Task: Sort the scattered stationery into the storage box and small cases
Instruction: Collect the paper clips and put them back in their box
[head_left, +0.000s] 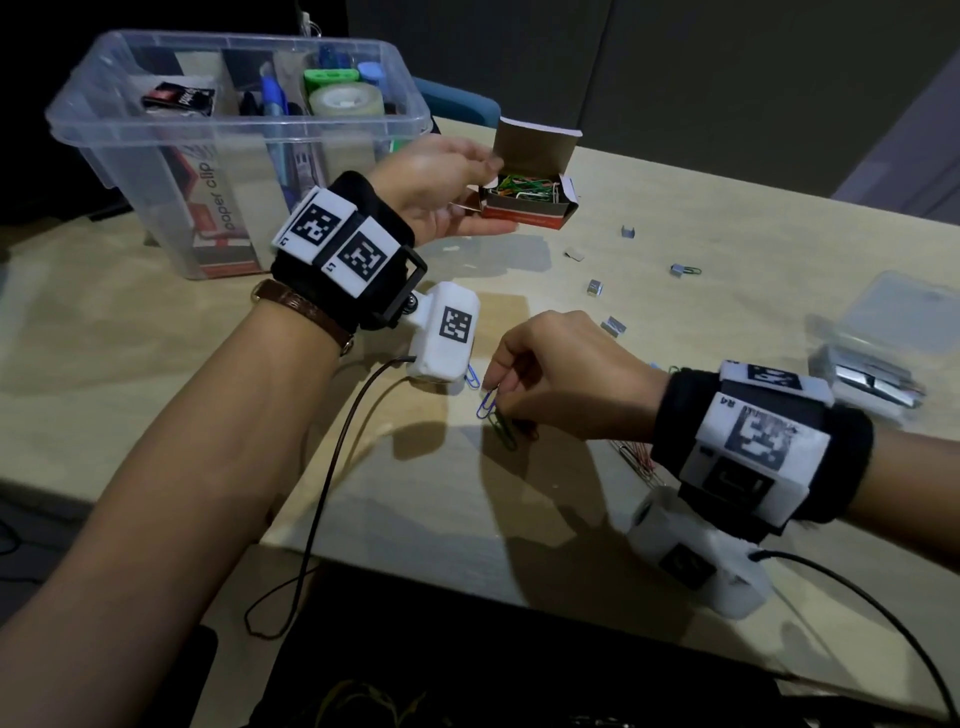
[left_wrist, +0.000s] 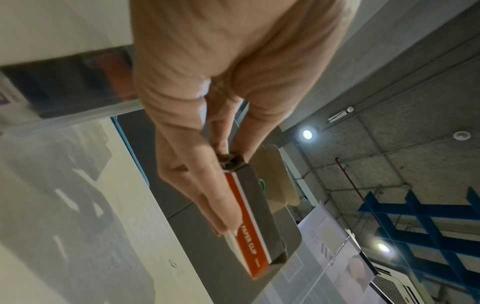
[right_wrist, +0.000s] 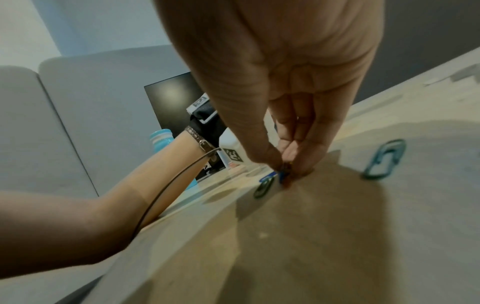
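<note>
My left hand (head_left: 447, 192) grips a small orange paper clip box (head_left: 524, 200), lid flap up, with coloured clips inside; in the left wrist view the fingers (left_wrist: 207, 197) lie along the box (left_wrist: 249, 224). My right hand (head_left: 550, 384) is low on the table, its fingertips (right_wrist: 288, 164) pinching paper clips (right_wrist: 283, 175). A blue clip (head_left: 485, 404) and a dark green clip (head_left: 505, 428) lie at its fingertips. A teal clip (right_wrist: 384, 159) lies apart on the table.
A clear storage box (head_left: 171, 135) with tape, pens and a clip pack stands at the back left. Staple strips (head_left: 613, 326) are scattered at the middle right. A clear case (head_left: 878, 358) holding staples sits at the right edge. More thin clips (head_left: 636, 457) lie by my right wrist.
</note>
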